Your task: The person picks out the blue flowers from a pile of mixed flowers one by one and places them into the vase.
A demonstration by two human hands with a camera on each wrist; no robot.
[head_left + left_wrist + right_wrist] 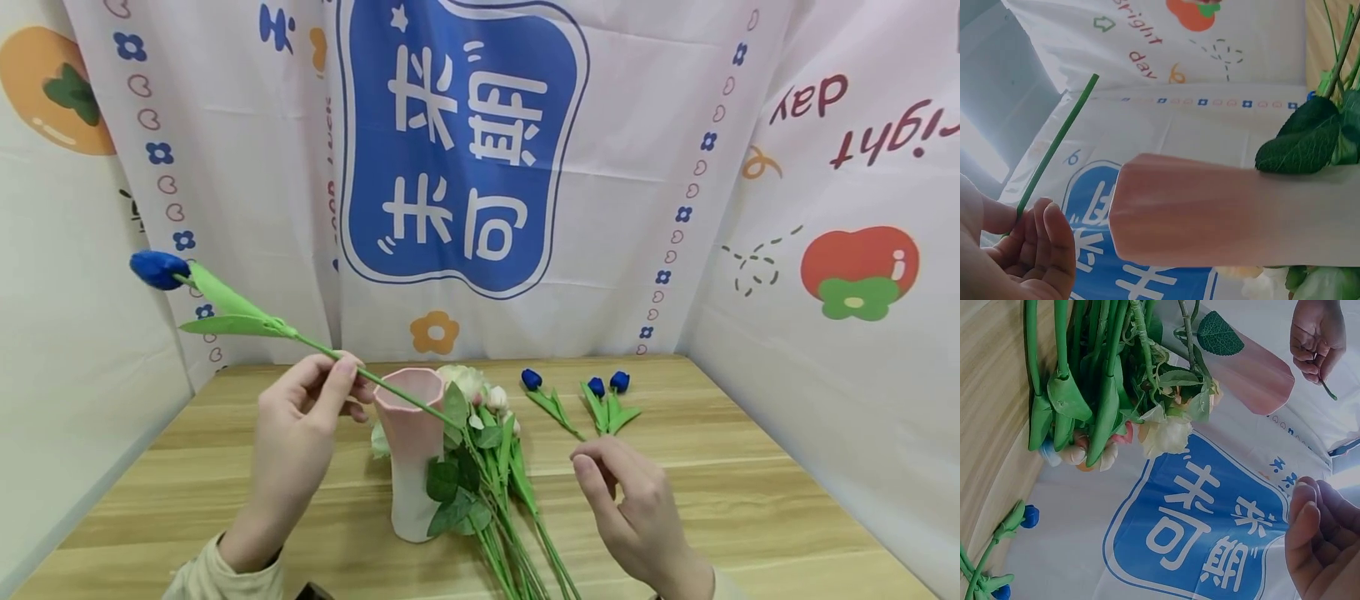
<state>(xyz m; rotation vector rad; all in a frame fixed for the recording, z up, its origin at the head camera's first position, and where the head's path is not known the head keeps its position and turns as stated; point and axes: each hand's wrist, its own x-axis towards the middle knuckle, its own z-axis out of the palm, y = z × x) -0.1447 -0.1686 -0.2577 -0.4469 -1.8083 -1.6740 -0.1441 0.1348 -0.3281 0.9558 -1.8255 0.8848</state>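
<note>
My left hand (300, 429) pinches the green stem of a blue artificial tulip (160, 270) between thumb and fingers. The bloom points up and left, and the stem slants down across the rim of a pink-and-white vase (414, 492). In the left wrist view the cut end of the stem (1057, 147) sticks up beyond the fingers, apart from the vase. On the other side my right hand (637, 508) hovers with loosely bent fingers and nothing between them. Blue tulips (596, 387) lie just beyond it, part of their stems hidden behind the hand.
Right against the vase lies a bunch of artificial flowers (465, 383), pale blooms toward the back and long green stems toward me. Printed cloth (450, 150) hangs behind and beside the wooden table (750, 500). A small dark object (312, 592) shows at the bottom edge.
</note>
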